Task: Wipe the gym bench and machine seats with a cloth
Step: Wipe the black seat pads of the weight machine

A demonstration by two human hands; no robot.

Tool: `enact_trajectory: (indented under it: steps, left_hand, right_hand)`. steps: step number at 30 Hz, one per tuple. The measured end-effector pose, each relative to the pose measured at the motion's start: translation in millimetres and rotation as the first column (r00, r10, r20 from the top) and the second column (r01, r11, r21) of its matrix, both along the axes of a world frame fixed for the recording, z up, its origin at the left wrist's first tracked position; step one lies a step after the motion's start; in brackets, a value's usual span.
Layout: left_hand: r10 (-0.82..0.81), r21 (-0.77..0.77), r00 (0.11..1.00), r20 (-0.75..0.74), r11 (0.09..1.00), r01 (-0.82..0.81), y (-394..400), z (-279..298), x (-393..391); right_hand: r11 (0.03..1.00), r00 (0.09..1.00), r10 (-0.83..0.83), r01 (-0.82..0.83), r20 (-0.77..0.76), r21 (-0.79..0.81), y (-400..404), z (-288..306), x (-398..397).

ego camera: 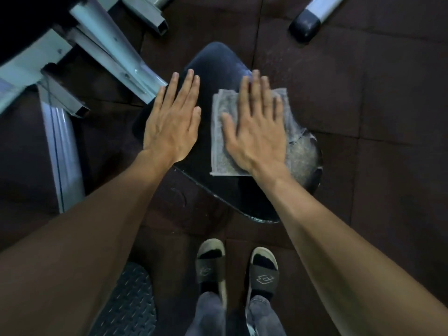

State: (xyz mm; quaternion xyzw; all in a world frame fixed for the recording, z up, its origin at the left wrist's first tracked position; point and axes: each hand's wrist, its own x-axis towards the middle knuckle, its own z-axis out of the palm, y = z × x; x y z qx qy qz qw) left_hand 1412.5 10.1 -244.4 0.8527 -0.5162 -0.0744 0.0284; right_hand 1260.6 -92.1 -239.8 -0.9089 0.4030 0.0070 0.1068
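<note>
A black padded machine seat (213,69) fills the middle of the head view, with worn, torn padding at its right edge (304,151). A folded grey cloth (221,146) lies flat on the seat's right half. My right hand (257,127) presses down on the cloth, palm flat and fingers spread. My left hand (173,117) rests flat on the bare left half of the seat, fingers together, holding nothing.
White metal frame bars of the machine (101,52) stand at the upper left, and a post (60,151) at the left. A capped tube end (305,27) lies upper right. A textured footplate (128,301) is lower left. My sandalled feet (237,265) stand on dark rubber floor tiles.
</note>
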Motion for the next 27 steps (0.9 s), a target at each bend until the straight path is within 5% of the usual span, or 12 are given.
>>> enact_trajectory:
  steps: [4, 6, 13, 20, 27]
  left_hand:
    - [-0.006, -0.011, 1.000, 0.000, 1.000, 0.006, 0, 0, 0]
    - [0.000, -0.024, 1.000, -0.023, 1.000, -0.001, 0, 2, -1]
    - [-0.018, -0.071, 0.998, -0.057, 0.997, 0.014, 1, -3, 4]
    - [-0.033, -0.149, 0.991, -0.129, 0.989, 0.013, 3, -4, 8]
    - [-0.083, -0.111, 0.980, -0.183, 0.992, 0.063, 18, -3, 40]
  right_hand:
    - [0.945, 0.945, 0.326, -0.326, -0.012, 0.004, 24, 4, -46]
    - [0.936, 0.935, 0.350, -0.351, -0.061, -0.001, 31, 6, -79]
    - [0.968, 0.969, -0.248, 0.248, -0.015, -0.025, 4, 1, -15]
    - [0.998, 0.997, -0.067, 0.066, 0.033, 0.014, -6, 6, 20]
    - [0.985, 0.985, -0.175, 0.175, 0.010, -0.009, -12, -6, 60]
